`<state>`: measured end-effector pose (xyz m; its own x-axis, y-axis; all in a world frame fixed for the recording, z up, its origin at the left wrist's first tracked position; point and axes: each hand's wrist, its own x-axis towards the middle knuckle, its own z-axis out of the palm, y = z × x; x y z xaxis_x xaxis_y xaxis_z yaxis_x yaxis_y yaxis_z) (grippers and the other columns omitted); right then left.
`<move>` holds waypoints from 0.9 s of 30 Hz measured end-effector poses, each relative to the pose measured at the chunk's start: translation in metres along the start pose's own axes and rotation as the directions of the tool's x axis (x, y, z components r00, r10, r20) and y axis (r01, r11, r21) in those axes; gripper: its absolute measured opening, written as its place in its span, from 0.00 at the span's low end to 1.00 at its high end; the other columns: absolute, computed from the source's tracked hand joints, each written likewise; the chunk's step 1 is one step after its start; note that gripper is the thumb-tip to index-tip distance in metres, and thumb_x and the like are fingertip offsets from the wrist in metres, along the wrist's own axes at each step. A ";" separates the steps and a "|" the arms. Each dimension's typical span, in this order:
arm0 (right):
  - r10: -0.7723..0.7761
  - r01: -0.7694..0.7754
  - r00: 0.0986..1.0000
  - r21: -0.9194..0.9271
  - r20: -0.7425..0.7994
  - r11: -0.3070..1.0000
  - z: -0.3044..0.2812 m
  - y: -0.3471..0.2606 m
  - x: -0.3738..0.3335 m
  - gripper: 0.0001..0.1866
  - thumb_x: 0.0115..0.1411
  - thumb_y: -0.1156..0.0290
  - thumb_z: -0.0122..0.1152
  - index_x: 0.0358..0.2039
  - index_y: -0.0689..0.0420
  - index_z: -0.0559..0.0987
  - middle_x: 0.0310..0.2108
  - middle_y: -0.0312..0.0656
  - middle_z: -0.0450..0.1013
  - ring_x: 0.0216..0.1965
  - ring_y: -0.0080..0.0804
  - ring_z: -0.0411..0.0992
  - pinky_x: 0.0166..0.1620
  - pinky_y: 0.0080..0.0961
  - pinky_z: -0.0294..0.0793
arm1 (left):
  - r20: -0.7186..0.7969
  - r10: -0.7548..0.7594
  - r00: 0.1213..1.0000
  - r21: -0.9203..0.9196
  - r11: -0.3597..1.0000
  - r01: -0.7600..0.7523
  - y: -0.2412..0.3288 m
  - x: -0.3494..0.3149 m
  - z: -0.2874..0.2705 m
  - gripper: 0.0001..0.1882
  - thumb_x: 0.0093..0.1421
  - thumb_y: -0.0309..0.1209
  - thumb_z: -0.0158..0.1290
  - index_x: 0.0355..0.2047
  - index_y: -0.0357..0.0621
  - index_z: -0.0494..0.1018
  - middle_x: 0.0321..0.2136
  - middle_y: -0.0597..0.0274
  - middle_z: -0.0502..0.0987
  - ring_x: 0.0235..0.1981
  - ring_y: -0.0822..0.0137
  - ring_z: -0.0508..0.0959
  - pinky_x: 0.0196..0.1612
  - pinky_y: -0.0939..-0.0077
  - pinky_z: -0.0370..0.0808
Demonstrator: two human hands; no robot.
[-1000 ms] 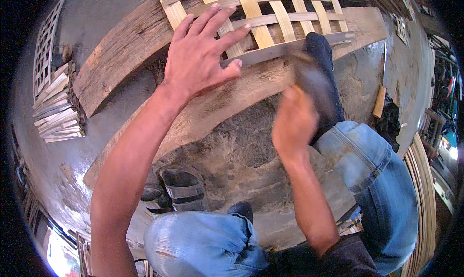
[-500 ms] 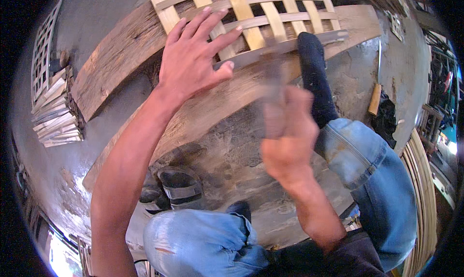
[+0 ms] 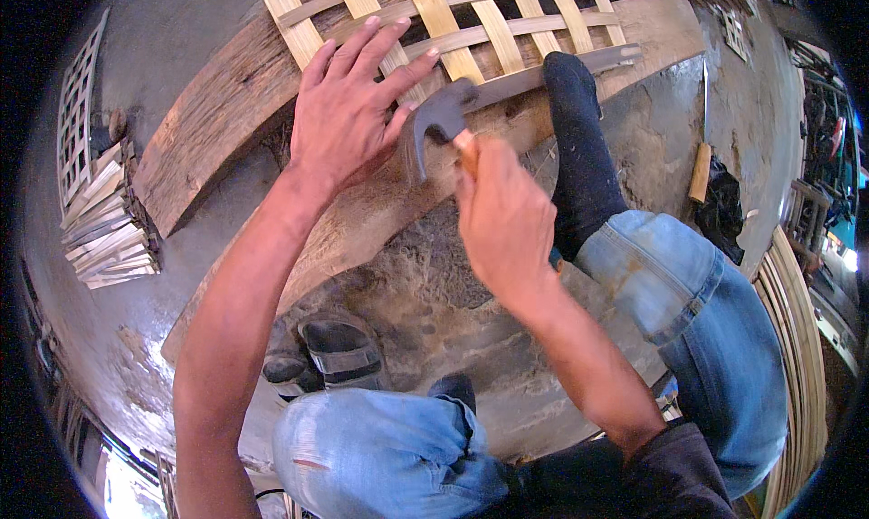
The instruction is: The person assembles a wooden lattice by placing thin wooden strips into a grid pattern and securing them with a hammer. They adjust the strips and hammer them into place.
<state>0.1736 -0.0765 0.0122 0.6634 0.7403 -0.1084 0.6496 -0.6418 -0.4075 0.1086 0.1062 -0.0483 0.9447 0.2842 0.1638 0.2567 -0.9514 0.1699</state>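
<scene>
A lattice of crossed flat wooden strips [image 3: 439, 26] lies over thick planks at the top of the view. My left hand [image 3: 344, 112] rests flat on its left part, fingers spread and pressing on the strips. In my right hand [image 3: 509, 225] is a claw hammer [image 3: 444, 110], its fingers wrapped round the handle. The hammer's head is at the lattice's near edge strip [image 3: 520, 86], close to my left thumb; whether it touches the strip I cannot tell. My foot in a black sock [image 3: 573, 103] bears on the same edge strip farther right.
Rough planks [image 3: 226, 112] lie beneath the lattice. A stack of thin wooden strips [image 3: 109, 220] and another lattice [image 3: 81, 103] stand at left. At right are a wooden-handled blade [image 3: 701, 171] and long strips [image 3: 792, 329]. Sandals [image 3: 342, 345] sit near my knee.
The hammer has swung from a blurred, raised place to the left and is now near my left thumb. My left hand stays on the lattice, its thumb less stretched out.
</scene>
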 end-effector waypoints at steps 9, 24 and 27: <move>-0.032 0.030 0.999 0.047 0.033 0.998 -0.009 -0.009 -0.007 0.12 0.59 0.71 0.59 0.42 0.57 0.69 0.30 0.51 0.71 0.32 0.53 0.74 0.33 0.47 0.72 | 0.001 0.002 1.000 0.003 1.000 -0.002 0.001 0.002 0.000 0.28 0.60 0.46 0.49 0.62 0.73 0.67 0.67 0.64 0.60 0.68 0.57 0.58 0.68 0.53 0.54; -0.052 0.036 0.987 0.111 0.152 0.993 -0.023 -0.013 -0.015 0.13 0.63 0.67 0.57 0.44 0.58 0.69 0.32 0.49 0.72 0.31 0.53 0.75 0.32 0.49 0.73 | -0.060 0.008 0.998 0.020 1.000 -0.007 0.001 0.001 0.004 0.25 0.62 0.49 0.50 0.61 0.75 0.67 0.64 0.71 0.63 0.67 0.64 0.60 0.67 0.56 0.56; -0.253 0.265 0.961 -0.111 0.107 0.958 -0.030 -0.007 -0.009 0.13 0.63 0.61 0.58 0.38 0.56 0.68 0.29 0.45 0.72 0.27 0.44 0.78 0.26 0.38 0.78 | 0.027 -0.010 1.000 -0.006 1.000 0.010 0.000 0.000 0.000 0.27 0.63 0.43 0.49 0.64 0.73 0.64 0.67 0.65 0.59 0.69 0.58 0.57 0.68 0.52 0.54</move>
<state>0.1739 -0.0843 0.0435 0.4334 0.8958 -0.0984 0.8392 -0.4410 -0.3183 0.1085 0.1062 -0.0479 0.9472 0.2903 0.1359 0.2651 -0.9478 0.1773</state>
